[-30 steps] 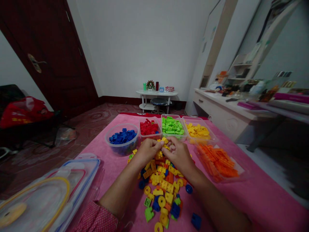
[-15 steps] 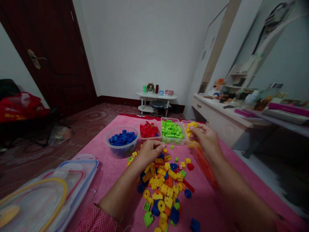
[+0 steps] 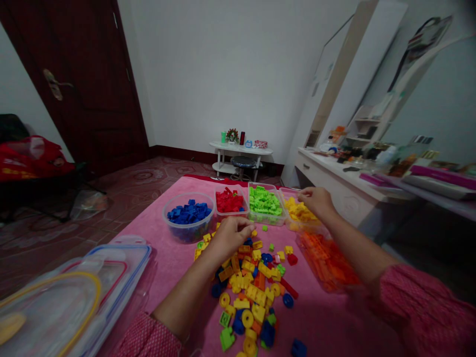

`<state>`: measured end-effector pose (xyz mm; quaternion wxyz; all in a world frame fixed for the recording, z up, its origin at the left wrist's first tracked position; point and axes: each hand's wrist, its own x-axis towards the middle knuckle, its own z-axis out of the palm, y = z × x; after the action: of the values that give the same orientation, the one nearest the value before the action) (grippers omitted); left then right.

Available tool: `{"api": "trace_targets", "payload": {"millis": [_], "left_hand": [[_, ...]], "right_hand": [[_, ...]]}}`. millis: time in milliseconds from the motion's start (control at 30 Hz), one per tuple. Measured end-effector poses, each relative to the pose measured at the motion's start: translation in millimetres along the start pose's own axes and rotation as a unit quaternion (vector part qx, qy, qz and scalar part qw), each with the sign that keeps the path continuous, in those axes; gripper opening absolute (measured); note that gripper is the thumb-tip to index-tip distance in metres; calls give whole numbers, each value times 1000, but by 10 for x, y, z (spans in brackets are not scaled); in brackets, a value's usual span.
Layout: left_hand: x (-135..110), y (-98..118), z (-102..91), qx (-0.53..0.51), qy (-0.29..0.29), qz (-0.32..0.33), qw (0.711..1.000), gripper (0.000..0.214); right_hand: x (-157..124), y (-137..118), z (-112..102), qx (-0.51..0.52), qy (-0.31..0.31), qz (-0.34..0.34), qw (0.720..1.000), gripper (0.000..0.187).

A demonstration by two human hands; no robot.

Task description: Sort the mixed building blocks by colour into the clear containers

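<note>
My left hand (image 3: 232,233) rests on the far edge of a heap of mixed plastic bricks (image 3: 253,287). Its fingers are curled and pinched together, and what they hold is hidden. My right hand (image 3: 316,201) reaches out over the clear tray of yellow bricks (image 3: 299,212). The back of that hand faces me, with the fingers bent down toward the yellow bricks; I cannot see anything in them. Both sleeves are pink.
Behind the heap stand a bowl of blue bricks (image 3: 188,218), a tray of red bricks (image 3: 229,201) and a tray of green bricks (image 3: 265,203). A tray of orange bricks (image 3: 325,258) lies at the right. Stacked lids (image 3: 74,297) lie at the left. A white desk (image 3: 334,178) stands beyond the pink cover.
My right hand left the heap, where both hands were together, carried yellow bricks up to the right and now sits lower over the yellow tray. My left hand stayed on the heap.
</note>
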<state>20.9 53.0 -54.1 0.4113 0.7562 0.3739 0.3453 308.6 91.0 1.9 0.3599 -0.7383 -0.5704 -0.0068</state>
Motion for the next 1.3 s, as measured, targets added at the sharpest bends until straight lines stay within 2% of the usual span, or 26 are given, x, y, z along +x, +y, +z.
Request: {"api": "trace_targets", "payload": {"millis": [167,233,300,367,467,567,767,933,1100,1200,1300], "left_hand": [[-21,-7,1,75,-1,8,997,28],[-28,-6,5,94,-4,6,996,27],[-33,-4,11,110,-8,5,994,27],[-37,-4,23,119,-14,3,993,27],[-38,-18,51,123,-23,5,992,28],[-34,-39,74,125,-27,6,992,28],[-28,-63,88,115,-30,4,993,29],[-24,-152,117,107,-30,-3,994,27],[-7,-258,133,149,-31,-20,988,26],[-14,-274,134,166,-48,-28,985,26],[-33,-259,137,167,-58,-23,984,26]], "right_hand": [[-545,-272,128,-14,-42,-63,997,19],[-793,-320,155,-63,-82,-82,991,21],[-1020,-350,167,-168,-144,-86,971,26],[-1197,-384,173,-265,-204,-87,938,30],[-1345,-437,196,-319,-250,-98,909,29],[-1383,-453,225,-339,-266,-89,898,26],[-1378,-423,144,-318,-230,-99,915,25],[-1445,-446,95,-250,-294,-137,912,30],[-1500,-480,76,-236,-300,-142,913,30],[-1402,-519,-56,-232,-291,-137,918,29],[-1117,-517,-234,-255,-259,-125,923,31]]}}
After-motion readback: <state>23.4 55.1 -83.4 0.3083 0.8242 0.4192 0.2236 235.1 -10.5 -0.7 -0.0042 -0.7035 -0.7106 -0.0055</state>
